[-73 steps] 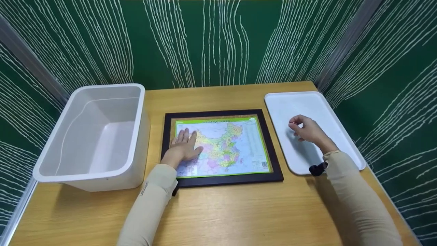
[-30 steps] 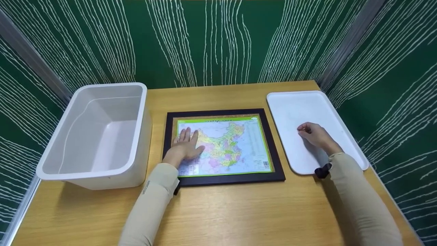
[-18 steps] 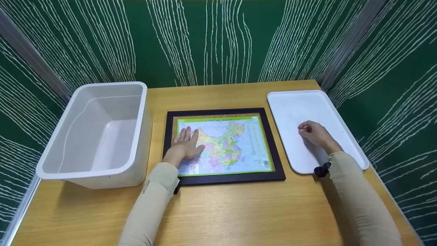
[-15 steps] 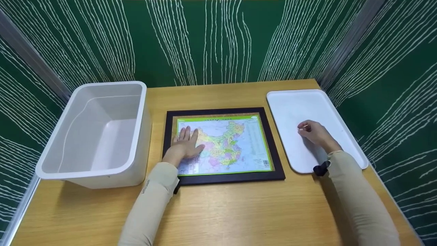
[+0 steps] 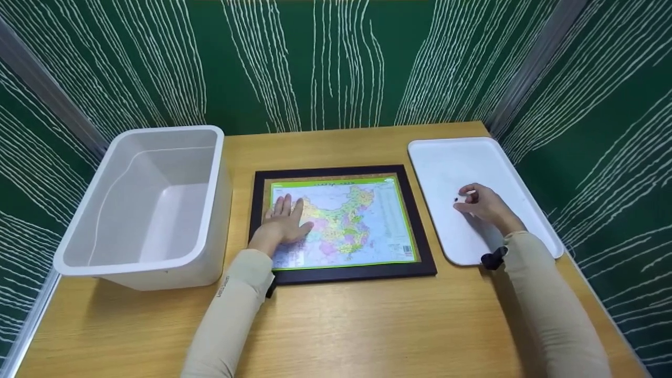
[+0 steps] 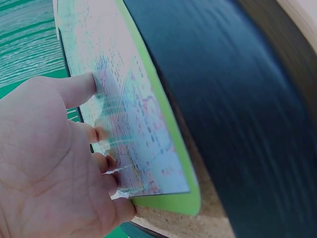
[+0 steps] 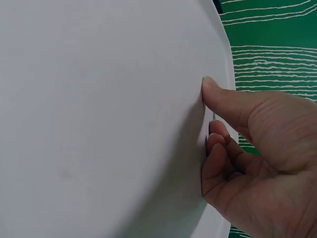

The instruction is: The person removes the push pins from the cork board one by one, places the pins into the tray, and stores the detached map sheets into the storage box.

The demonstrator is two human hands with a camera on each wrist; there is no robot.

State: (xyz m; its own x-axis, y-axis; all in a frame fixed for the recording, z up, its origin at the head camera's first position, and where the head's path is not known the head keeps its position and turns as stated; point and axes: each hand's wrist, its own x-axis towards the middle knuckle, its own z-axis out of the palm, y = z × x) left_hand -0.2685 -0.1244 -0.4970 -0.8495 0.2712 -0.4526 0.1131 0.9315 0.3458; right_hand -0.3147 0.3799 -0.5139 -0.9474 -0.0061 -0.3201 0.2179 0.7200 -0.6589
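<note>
In the head view my left hand (image 5: pixel 283 224) rests with spread fingers on a printed map (image 5: pixel 346 226), which has a green border and lies on a cork board in a dark frame (image 5: pixel 357 273). The left wrist view shows its thumb and fingers against the map (image 6: pixel 148 129). My right hand (image 5: pixel 485 206) is low over the white tray (image 5: pixel 462 157), thumb and index finger parted. A tiny dark spot (image 5: pixel 455 199) shows by their tips, its kind too small to tell. The right wrist view shows the thumb apart from the curled fingers (image 7: pixel 216 166), close to the tray.
A deep white plastic bin (image 5: pixel 211 210) stands at the left of the wooden table (image 5: pixel 346 325). Green walls (image 5: pixel 420 31) with white streaks enclose the back and sides. The tray's left edge is close to the frame's right side.
My right hand has come down over the tray, and its thumb and index finger have parted, exposing the tiny dark spot. The left hand stays on the map.
</note>
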